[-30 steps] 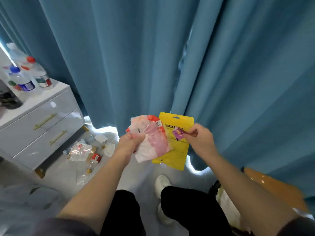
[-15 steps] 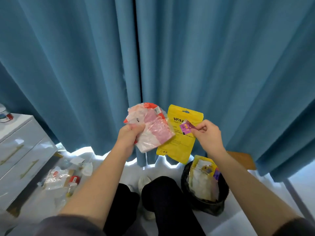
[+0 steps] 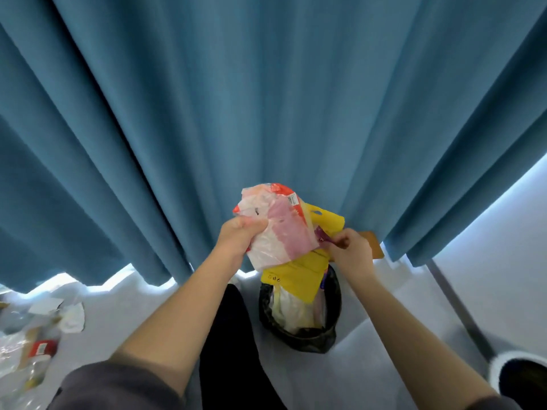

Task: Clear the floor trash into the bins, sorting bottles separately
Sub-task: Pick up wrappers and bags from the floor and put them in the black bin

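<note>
Grips a crumpled pink-and-white wrapper (image 3: 281, 232) in the left hand (image 3: 241, 236), fingers curled round it. Pinches a yellow packet (image 3: 302, 279) together with a small purple scrap (image 3: 321, 235) in the right hand (image 3: 350, 250), packet touching the wrapper, directly above the black-lined bin (image 3: 299, 340) holding other trash. Stands before a blue curtain (image 3: 266, 99), with loose litter (image 3: 38, 344) on the floor (image 3: 142, 306) far left.
</note>
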{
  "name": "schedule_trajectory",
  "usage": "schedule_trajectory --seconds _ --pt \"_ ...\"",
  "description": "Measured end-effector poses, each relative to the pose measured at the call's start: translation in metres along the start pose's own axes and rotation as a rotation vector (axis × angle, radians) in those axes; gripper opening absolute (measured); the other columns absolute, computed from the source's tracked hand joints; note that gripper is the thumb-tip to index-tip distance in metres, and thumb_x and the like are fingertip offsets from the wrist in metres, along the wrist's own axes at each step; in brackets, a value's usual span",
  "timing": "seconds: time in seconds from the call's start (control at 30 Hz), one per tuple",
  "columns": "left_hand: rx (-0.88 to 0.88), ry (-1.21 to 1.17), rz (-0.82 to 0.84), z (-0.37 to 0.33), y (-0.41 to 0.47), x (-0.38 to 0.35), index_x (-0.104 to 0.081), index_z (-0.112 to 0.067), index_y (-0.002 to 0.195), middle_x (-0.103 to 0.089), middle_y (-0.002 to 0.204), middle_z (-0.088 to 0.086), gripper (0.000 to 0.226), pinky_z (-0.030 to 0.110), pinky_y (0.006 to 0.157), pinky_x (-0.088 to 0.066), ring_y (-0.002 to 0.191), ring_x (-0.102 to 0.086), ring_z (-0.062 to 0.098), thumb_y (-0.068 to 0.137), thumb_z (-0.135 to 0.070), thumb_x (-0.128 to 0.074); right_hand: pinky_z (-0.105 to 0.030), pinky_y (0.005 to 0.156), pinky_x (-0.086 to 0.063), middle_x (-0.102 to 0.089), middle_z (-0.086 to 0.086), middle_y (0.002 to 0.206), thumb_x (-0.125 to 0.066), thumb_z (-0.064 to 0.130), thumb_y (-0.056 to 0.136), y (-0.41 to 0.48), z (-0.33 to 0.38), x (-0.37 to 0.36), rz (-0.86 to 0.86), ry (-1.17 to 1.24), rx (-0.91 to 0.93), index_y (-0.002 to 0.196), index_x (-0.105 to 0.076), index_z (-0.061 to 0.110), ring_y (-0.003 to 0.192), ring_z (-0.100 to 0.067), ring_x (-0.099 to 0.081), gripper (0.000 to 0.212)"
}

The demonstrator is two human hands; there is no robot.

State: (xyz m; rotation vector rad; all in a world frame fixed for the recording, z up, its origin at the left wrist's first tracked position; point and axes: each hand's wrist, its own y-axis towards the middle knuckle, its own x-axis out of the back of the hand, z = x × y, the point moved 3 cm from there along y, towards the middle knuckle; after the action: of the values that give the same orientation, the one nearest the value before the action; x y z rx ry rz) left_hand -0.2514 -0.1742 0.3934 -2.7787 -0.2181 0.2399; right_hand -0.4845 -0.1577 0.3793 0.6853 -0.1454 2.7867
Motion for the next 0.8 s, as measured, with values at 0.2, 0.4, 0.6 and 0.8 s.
schedule_trajectory --seconds 0.2,0.4,0.6,0.8 --pt "0.176 0.207 -0.106 0.080 0.054 -0.009 -0.055 -0.015 0.060 -0.055 0.062 0.003 0.027 0.023 0.053 -0.042 0.057 -0.051 0.017 0.070 -0.009 -0.079 -0.025 0.057 -0.037 -0.055 0.008 0.064 -0.077 0.014 0.075 0.030 -0.082 -0.023 0.083 -0.110 -0.162 0.063 -0.050 0.022 0.066 -0.014 -0.053 0.031" --pt "0.328 0.467 -0.020 0.155 0.093 0.006 -0.058 -0.018 0.070 -0.063 0.075 0.006 0.016 0.030 0.070 -0.054 0.072 -0.061 0.025 0.058 -0.024 -0.067 -0.027 0.052 -0.034 -0.053 0.003 0.065 -0.073 0.022 0.079 0.042 -0.167 -0.063 0.202 -0.321 -0.372 0.068 -0.050 0.016 0.073 -0.022 -0.055 0.026" --pt "0.451 0.596 -0.013 0.189 0.125 -0.002 -0.042 -0.017 0.057 -0.044 0.059 -0.001 0.026 0.022 0.050 -0.035 0.053 -0.042 0.012 0.051 -0.027 -0.065 -0.025 0.049 -0.033 -0.052 0.003 0.070 -0.073 0.028 0.080 0.054 -0.207 -0.093 0.234 -0.420 -0.501 0.075 -0.052 0.015 0.068 -0.016 -0.048 0.025" --pt "0.491 0.701 0.140 0.230 0.151 -0.021 -0.061 -0.012 0.102 -0.067 0.098 0.006 0.030 0.029 0.073 -0.055 0.084 -0.063 0.019 0.074 -0.013 -0.072 -0.033 0.065 -0.047 -0.064 -0.003 0.085 -0.073 0.026 0.080 0.070 -0.232 -0.101 0.253 -0.441 -0.535 0.085 -0.059 0.013 0.077 -0.020 -0.056 0.020"
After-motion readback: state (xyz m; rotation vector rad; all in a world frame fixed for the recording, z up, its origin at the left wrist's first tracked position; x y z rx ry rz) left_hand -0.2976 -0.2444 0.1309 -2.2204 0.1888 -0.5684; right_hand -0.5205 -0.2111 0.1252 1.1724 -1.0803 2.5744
